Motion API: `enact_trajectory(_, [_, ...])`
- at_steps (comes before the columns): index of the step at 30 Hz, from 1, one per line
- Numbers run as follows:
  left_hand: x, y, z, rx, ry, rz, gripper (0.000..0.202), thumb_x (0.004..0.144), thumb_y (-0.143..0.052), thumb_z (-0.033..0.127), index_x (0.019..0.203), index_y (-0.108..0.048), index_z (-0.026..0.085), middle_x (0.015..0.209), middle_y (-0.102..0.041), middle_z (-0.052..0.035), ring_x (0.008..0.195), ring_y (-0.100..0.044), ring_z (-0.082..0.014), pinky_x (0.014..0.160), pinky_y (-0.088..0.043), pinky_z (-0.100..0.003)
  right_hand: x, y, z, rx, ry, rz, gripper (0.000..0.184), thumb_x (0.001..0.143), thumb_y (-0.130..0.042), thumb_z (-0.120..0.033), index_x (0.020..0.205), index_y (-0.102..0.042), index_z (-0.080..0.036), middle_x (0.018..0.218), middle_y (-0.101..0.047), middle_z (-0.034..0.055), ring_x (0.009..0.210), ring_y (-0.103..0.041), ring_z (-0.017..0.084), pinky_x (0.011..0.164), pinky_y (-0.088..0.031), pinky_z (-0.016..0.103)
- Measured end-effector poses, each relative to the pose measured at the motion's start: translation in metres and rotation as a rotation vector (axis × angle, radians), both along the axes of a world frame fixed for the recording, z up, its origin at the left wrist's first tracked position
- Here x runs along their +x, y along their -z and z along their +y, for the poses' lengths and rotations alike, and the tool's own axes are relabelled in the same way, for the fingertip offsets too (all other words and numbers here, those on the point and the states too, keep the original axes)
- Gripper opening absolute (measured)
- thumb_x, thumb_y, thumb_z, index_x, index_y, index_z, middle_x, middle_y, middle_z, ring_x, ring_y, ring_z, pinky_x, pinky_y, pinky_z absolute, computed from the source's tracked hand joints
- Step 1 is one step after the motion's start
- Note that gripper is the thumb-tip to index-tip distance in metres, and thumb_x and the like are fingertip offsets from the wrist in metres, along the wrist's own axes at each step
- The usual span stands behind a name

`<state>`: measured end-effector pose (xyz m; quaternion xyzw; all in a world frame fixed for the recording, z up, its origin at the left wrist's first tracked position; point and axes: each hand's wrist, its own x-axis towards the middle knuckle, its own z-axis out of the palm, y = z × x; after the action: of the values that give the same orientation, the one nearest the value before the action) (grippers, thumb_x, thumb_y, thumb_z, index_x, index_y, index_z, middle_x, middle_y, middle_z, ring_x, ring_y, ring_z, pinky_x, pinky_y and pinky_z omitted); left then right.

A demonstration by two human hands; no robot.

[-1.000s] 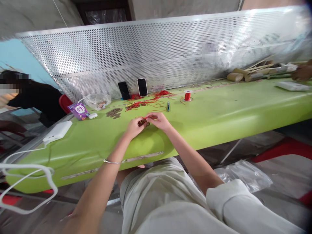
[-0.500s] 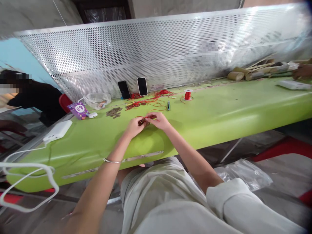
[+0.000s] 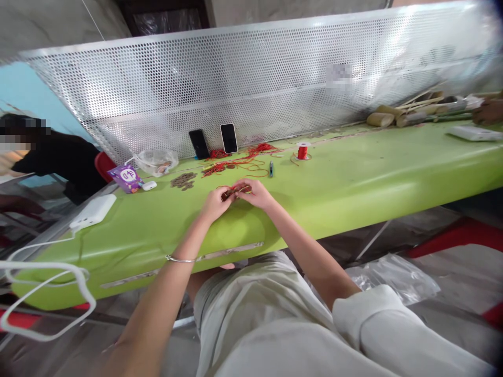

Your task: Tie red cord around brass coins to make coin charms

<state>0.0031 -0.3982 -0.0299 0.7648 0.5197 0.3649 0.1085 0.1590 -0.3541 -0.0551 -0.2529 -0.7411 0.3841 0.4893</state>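
My left hand [image 3: 214,204] and my right hand [image 3: 255,194] meet at the middle of the green table [image 3: 353,173]. Both pinch a small string of brown coins on red cord [image 3: 234,191], the left on the coins, the right on the cord end. Just beyond lie a heap of red cord pieces [image 3: 236,163], a pile of loose brown coins [image 3: 183,180], a small dark-handled tool [image 3: 271,168] and a red thread spool [image 3: 302,152].
Two phones [image 3: 228,138] lean on the perforated metal screen [image 3: 251,78]. A purple packet [image 3: 127,177], a plastic bag [image 3: 157,161] and a white power bank [image 3: 93,210] with cable lie left. Bamboo pieces [image 3: 396,118] sit far right. A person in black [image 3: 58,157] is at left.
My hands have stayed at the same spot, with only small finger movements on the coins and cord. The view has shifted slightly.
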Motion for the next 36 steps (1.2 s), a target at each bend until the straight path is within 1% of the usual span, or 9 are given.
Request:
enact_trajectory(3, [-0.0003,-0.0007,0.0008,0.013,-0.005,-0.012,0.023,0.080,-0.050,0.034,0.065,-0.054,0.018,0.056,-0.050,0.0015,0.051,-0.045,-0.0127,0.049,-0.033,-0.024,-0.0022,0.0013,0.0009,-0.032,-0.001,-0.006,0.022,0.072,-0.060,-0.007,0.093,-0.064,-0.014,0.089,-0.069,0.0054,0.081,-0.067,0.014,0.074,-0.052,0.025])
enact_trajectory(5, [-0.0001,-0.0013,0.0010,0.011,-0.001,-0.020,0.024,0.080,-0.050,0.035,0.063,-0.051,0.018,0.056,-0.049,0.0014,0.052,-0.045,-0.0129,0.050,-0.034,-0.024,-0.0029,0.0017,0.0011,-0.046,0.005,-0.009,0.019,0.073,-0.060,-0.009,0.090,-0.064,-0.015,0.087,-0.070,0.0048,0.079,-0.067,0.014,0.073,-0.052,0.025])
enact_trajectory(9, [0.0003,-0.0018,0.0008,0.004,0.004,-0.033,0.025,0.081,-0.049,0.038,0.066,-0.052,0.019,0.059,-0.052,0.0007,0.054,-0.047,-0.0137,0.052,-0.036,-0.025,-0.0022,0.0022,0.0015,-0.068,0.040,-0.008,0.012,0.075,-0.062,-0.015,0.086,-0.066,-0.014,0.082,-0.070,0.0052,0.075,-0.067,0.014,0.075,-0.052,0.027])
enact_trajectory(12, [-0.0001,-0.0015,0.0014,0.007,0.004,-0.042,0.026,0.083,-0.046,0.040,0.071,-0.055,0.018,0.062,-0.055,-0.0005,0.057,-0.050,-0.0149,0.054,-0.038,-0.025,-0.0015,0.0028,0.0026,-0.076,0.069,-0.004,0.013,0.075,-0.061,-0.013,0.086,-0.067,-0.014,0.083,-0.070,0.0054,0.075,-0.067,0.015,0.076,-0.052,0.028])
enact_trajectory(16, [-0.0019,-0.0007,0.0035,0.020,-0.004,-0.048,0.028,0.086,-0.042,0.039,0.071,-0.055,0.019,0.063,-0.056,-0.0013,0.060,-0.052,-0.0163,0.057,-0.039,-0.026,-0.0018,0.0033,0.0040,-0.079,0.100,0.004,0.014,0.073,-0.062,-0.012,0.086,-0.067,-0.015,0.084,-0.070,0.0048,0.075,-0.066,0.015,0.076,-0.052,0.028])
enact_trajectory(23, [-0.0048,0.0003,0.0035,0.011,-0.006,-0.047,0.032,0.089,-0.039,0.040,0.070,-0.054,0.020,0.054,-0.052,0.0016,0.048,-0.048,-0.0138,0.051,-0.037,-0.025,-0.0029,0.0052,0.0070,-0.085,0.121,0.016,0.009,0.074,-0.062,-0.016,0.083,-0.065,-0.015,0.081,-0.069,0.0038,0.070,-0.066,0.013,0.072,-0.052,0.026])
enact_trajectory(28, [-0.0041,-0.0009,0.0029,0.014,-0.008,-0.078,0.033,0.088,-0.042,0.042,0.068,-0.054,0.020,0.052,-0.051,0.0024,0.047,-0.048,-0.0133,0.052,-0.037,-0.025,-0.0034,0.0067,0.0086,-0.078,0.128,0.017,0.008,0.073,-0.063,-0.016,0.081,-0.063,-0.015,0.079,-0.068,0.0034,0.070,-0.065,0.013,0.072,-0.052,0.027])
enact_trajectory(32, [-0.0040,0.0001,0.0041,-0.007,-0.007,-0.131,0.029,0.085,-0.047,0.044,0.078,-0.058,0.019,0.055,-0.054,0.0021,0.046,-0.047,-0.0126,0.047,-0.036,-0.024,-0.0030,0.0058,0.0077,-0.058,0.118,0.018,0.009,0.074,-0.061,-0.015,0.083,-0.063,-0.015,0.081,-0.068,0.0034,0.071,-0.064,0.013,0.073,-0.051,0.026])
enact_trajectory(36, [-0.0046,0.0008,0.0050,-0.020,0.001,-0.191,0.031,0.080,-0.051,0.047,0.088,-0.060,0.018,0.064,-0.059,0.0001,0.048,-0.049,-0.0116,0.045,-0.037,-0.023,-0.0025,0.0049,0.0069,-0.048,0.099,0.015,0.013,0.074,-0.060,-0.012,0.086,-0.063,-0.014,0.083,-0.069,0.0038,0.073,-0.065,0.012,0.074,-0.051,0.025])
